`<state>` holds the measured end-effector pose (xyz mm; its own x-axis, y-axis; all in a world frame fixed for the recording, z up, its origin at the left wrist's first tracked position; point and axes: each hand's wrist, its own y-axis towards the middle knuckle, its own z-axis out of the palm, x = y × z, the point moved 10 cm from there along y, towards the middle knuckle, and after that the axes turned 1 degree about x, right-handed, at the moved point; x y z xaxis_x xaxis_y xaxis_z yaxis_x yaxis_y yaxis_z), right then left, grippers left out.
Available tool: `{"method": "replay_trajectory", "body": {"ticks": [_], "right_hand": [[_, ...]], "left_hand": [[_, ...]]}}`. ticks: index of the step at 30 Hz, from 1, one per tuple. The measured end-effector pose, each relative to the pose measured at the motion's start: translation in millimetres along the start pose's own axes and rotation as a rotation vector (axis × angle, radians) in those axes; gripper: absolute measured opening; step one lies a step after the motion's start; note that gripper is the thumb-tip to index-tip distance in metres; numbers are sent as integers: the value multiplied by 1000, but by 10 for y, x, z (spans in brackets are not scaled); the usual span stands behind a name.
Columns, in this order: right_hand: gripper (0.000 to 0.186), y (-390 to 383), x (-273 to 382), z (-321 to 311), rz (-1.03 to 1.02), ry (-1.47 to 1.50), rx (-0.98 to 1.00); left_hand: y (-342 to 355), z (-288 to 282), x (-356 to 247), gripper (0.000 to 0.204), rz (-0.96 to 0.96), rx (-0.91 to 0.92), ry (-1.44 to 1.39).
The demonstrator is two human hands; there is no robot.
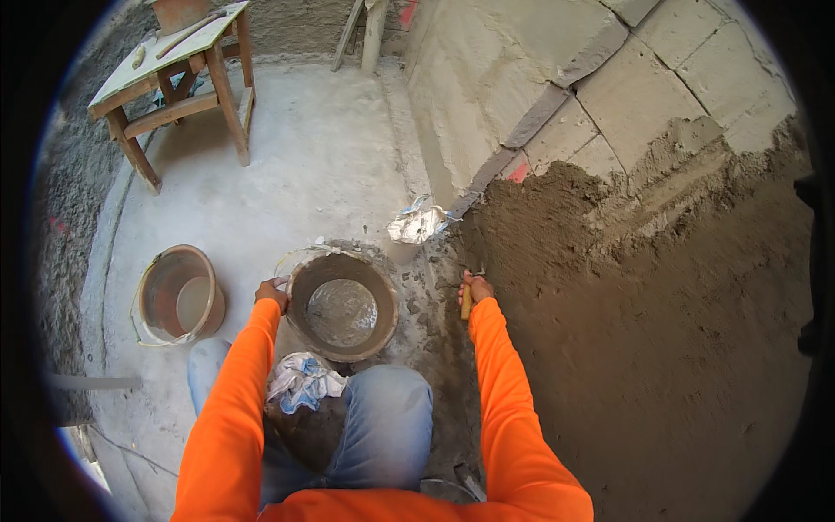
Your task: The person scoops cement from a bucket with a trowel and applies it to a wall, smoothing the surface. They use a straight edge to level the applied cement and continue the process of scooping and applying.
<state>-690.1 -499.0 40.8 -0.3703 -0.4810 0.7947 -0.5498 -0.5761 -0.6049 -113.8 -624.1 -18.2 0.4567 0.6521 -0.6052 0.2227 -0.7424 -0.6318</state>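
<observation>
Nearest, a blue-and-white rag lies by the person's knees, just below the mortar pan, which sits on the floor between the two orange sleeves. The left hand is closed over the pan's left rim, fingers curled around the edge. The pan looks nearly spent: only a thin wet grey layer shows at its bottom, so by my reading it will need refilling before much more wall is covered. The right hand is wrapped shut around the wooden handle of a trowel, held low against the foot of the wall; the blade itself is too small to make out. To the left stands a brown bucket with some pale liquid in it. Just beyond the pan a crumpled light bag lies at the base of the wall. On the wall, fresh brown plaster covers the lower right part, rough and unsmoothed, with its ragged upper edge climbing toward the right. Above and left of that edge the grey blocks are bare, so a good share of the coat is on, yet the upper courses and the levelling seem left to do. Farthest off, a wooden stool stands in the corner.
</observation>
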Motion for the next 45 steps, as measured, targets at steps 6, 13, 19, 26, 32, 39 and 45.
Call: {"method": "replay_trajectory", "body": {"ticks": [6, 13, 19, 26, 32, 39, 45], "right_hand": [[19, -643, -163, -214, -144, 148, -64], [30, -1821, -508, 511, -532, -1213, 127], [36, -1633, -686, 1031, -766, -1790, -119], [38, -1659, -1264, 986, -470, -1280, 85], [47, -1731, -1366, 694, -484, -654, 81], [43, -1327, -619, 276, -593, -360, -146], [27, -480, 103, -89, -575, -429, -389]], "left_hand": [[-5, -4, -69, 46, -15, 35, 12], [-48, 259, -374, 48, 163, 187, 66], [-598, 735, -692, 54, 497, 375, 47], [-1406, 1026, -963, 50, 625, 501, 23], [-969, 866, -907, 52, 527, 384, 39], [-16, 197, -566, 47, 294, 91, 203], [26, 216, -483, 44, 266, 113, 91]]}}
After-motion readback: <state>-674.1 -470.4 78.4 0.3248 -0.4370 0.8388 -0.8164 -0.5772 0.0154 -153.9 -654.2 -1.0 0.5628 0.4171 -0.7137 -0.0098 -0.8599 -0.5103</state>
